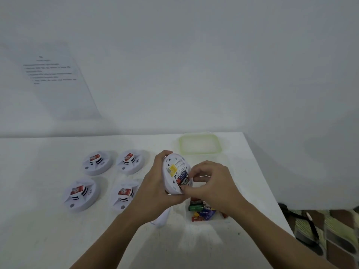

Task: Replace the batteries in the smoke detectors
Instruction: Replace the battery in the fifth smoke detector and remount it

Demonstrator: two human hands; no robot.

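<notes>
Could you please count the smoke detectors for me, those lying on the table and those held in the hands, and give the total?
Smoke detectors lying on the table: 4 ()
Held smoke detector, back side up, in the left hand, with the right hand at its batteries: 1
Total: 5

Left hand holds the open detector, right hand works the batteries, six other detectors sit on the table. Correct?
Not quite: the head view shows four other detectors, not six. The left hand does hold the open detector; the right hand works its batteries.
</notes>
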